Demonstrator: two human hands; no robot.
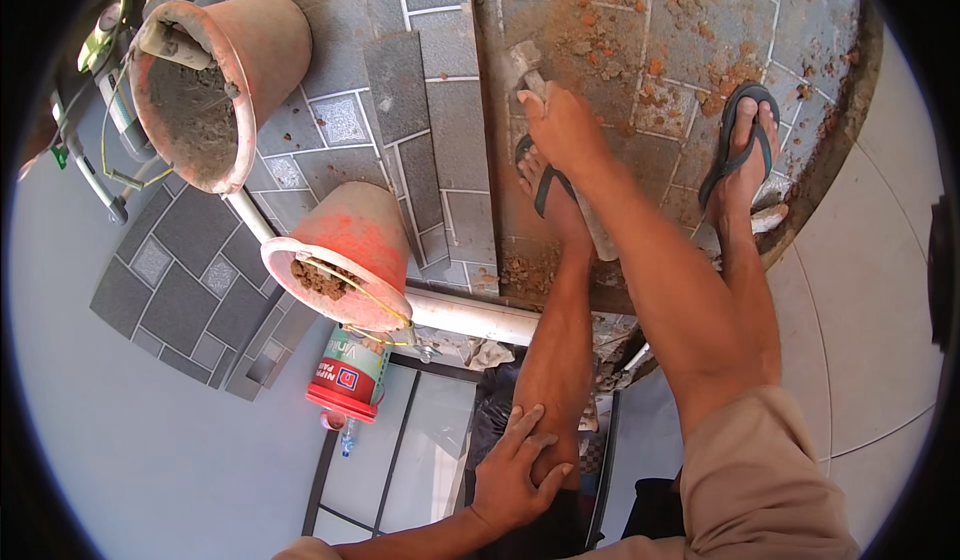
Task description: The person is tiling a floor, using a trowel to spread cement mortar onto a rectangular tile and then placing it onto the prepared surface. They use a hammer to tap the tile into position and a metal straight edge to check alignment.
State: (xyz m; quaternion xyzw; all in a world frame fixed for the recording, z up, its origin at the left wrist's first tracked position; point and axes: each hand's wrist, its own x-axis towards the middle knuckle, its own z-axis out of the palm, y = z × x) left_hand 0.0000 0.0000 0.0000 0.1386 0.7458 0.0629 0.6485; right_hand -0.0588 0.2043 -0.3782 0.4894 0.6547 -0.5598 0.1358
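Note:
My right hand [555,130] is wrapped round a dusty hammer [525,60], its head resting on or just over the dirt-streaked grey tiles [610,50] and its pale handle extending back past my left foot. My left hand [510,470] lies on my left leg below, fingers spread, holding nothing. Both my feet, in dark flip-flops [738,150], are on the tiled surface, with reddish soil and rubble scattered around them. A raised strip of narrow grey tiles [450,130] runs along the left of the soiled area.
Two stained buckets stand at left, one with grey mortar [270,50], one with brown soil [360,220]. Below are a red-lidded paint tub [330,400], white pipe [470,315] and black plastic [490,405]. A curved edge [830,200] borders pale flooring at right.

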